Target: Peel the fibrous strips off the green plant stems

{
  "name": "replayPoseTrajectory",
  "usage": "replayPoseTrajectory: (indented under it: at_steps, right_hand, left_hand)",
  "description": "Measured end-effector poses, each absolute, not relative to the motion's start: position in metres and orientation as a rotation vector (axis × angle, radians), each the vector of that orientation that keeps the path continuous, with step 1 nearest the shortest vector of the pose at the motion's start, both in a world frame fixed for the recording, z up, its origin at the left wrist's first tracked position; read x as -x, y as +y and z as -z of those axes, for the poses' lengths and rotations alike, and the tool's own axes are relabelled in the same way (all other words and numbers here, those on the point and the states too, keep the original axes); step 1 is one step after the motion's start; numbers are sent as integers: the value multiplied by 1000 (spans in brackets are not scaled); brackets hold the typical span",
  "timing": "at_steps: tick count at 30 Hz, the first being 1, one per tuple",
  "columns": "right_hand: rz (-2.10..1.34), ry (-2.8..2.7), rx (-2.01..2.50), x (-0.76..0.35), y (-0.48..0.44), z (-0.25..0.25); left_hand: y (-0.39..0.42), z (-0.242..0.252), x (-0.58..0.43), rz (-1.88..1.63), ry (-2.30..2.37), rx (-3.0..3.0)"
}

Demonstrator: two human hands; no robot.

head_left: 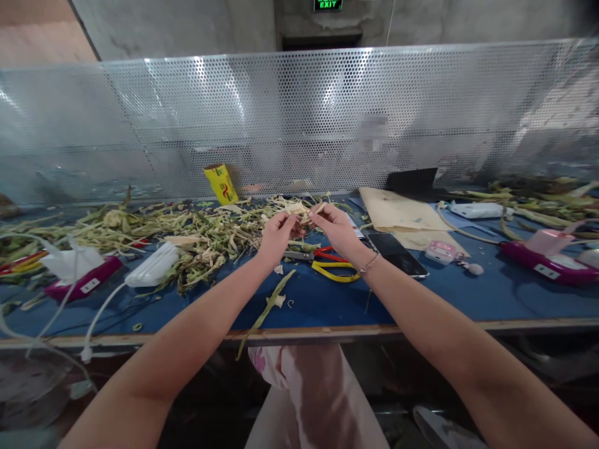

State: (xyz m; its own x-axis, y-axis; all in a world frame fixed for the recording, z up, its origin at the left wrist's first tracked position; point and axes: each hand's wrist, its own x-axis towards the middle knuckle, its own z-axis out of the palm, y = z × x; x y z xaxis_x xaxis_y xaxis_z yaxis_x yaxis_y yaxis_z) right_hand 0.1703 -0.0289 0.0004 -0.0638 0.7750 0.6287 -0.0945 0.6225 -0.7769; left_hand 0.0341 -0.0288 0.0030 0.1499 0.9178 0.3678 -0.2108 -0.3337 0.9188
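Observation:
My left hand [277, 236] and my right hand [337, 228] meet above the blue table [468, 299], fingers pinched on a small pale piece of plant husk [312, 212] held between them. Just below the hands lie scissors with red and yellow handles [333, 265]. A long green stalk strip [266, 312] hangs over the table's front edge. A heap of green and pale plant trimmings [178, 234] spreads to the left of my hands.
A black phone [397, 254] lies right of the scissors, beside brown paper [397, 212]. A white power bank [152, 267] with cable, magenta devices [88, 280] [547, 259], a yellow packet [221, 184] and a perforated metal screen [299, 118] stand around.

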Motion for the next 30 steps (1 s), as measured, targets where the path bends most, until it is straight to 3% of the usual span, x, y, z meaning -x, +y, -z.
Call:
replayPoseTrajectory:
  at_steps: [7,15,24,30]
  right_hand:
    - [-509,-1666,575,-174,-33,-4]
    - [-482,-1634,619,-175,-36,-6]
    - [-689,-1395,762,-177,-27,-4]
    - [-370,-1462,807,-181,-26,-7]
  left_hand:
    - [-31,-7,-35,-1479,690,-1332]
    - [-29,-4,-34,-1495,611,-1345]
    - [-34,-7,-34,-1436,605,-1371]
    - [-30,-4,-33,-1387,623,-1470]
